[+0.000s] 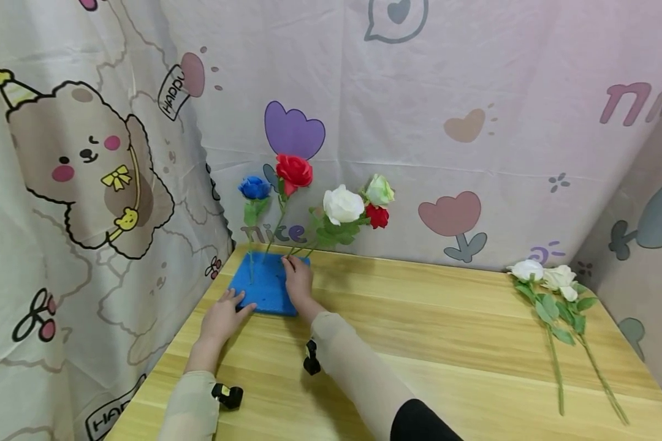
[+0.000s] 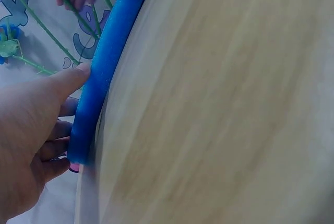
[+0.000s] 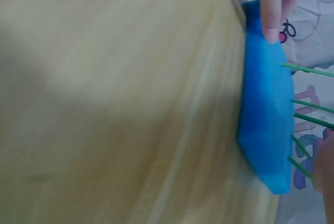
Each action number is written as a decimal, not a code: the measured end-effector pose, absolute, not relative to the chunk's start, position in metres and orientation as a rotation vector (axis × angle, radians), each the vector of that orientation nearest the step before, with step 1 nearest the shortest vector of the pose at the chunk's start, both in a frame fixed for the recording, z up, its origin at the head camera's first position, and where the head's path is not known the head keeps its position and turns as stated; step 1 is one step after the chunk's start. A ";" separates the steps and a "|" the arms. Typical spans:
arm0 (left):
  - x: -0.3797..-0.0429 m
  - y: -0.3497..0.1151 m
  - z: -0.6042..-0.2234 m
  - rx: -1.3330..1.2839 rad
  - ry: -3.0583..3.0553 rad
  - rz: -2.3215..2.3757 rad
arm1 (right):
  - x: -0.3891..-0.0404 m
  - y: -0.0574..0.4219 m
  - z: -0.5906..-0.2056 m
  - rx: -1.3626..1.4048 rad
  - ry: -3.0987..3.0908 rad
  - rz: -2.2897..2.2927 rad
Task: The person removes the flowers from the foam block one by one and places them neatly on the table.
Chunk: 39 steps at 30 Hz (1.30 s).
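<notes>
A blue foam block (image 1: 270, 297) lies at the table's back left with several artificial roses standing in it: a blue rose (image 1: 255, 187), a large red rose (image 1: 294, 173), a white rose (image 1: 342, 205), a greenish-white rose (image 1: 380, 190) and a small red rose (image 1: 377, 215). My left hand (image 1: 220, 318) holds the block's front left corner, its thumb on top and fingers along the side. Over the block's right part, my right hand (image 1: 299, 283) pinches a green rose stem (image 2: 86, 24) low down. Which bloom that stem carries, I cannot tell.
Two white roses (image 1: 526, 269) (image 1: 559, 278) with long leafy stems lie on the wooden table (image 1: 447, 343) at the right. A printed cloth (image 1: 364, 92) hangs close behind the table, another along its left side.
</notes>
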<state>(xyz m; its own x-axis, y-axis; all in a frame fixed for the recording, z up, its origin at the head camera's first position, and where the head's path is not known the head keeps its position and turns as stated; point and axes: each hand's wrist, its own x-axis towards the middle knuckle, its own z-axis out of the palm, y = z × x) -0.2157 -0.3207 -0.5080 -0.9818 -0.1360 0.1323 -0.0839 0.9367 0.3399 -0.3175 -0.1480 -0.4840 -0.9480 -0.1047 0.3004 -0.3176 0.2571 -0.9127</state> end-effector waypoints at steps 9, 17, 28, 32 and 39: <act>-0.219 -0.322 -0.508 0.161 -2.946 -0.514 | -0.321 -0.140 -0.471 0.386 -2.239 1.841; -0.219 -0.320 -0.508 0.141 -2.950 -0.527 | -0.312 -0.126 -0.469 0.384 -2.126 2.051; -0.213 -0.320 -0.507 0.165 -2.963 -0.529 | -0.299 -0.101 -0.466 0.400 -1.982 2.243; -0.212 -0.320 -0.507 0.168 -2.970 -0.517 | -0.297 -0.092 -0.464 0.423 -1.929 2.284; -0.213 -0.318 -0.505 0.169 -2.976 -0.517 | -0.280 -0.068 -0.449 0.470 -1.896 2.364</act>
<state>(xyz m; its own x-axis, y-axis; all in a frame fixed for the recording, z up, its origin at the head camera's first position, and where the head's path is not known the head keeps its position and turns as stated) -0.2130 -0.3179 -0.5048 -0.9870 -0.1291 0.0954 -0.0894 0.9355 0.3418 -0.2799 -0.0680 -0.4489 -0.9502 -0.1313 0.2827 -0.2474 -0.2337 -0.9403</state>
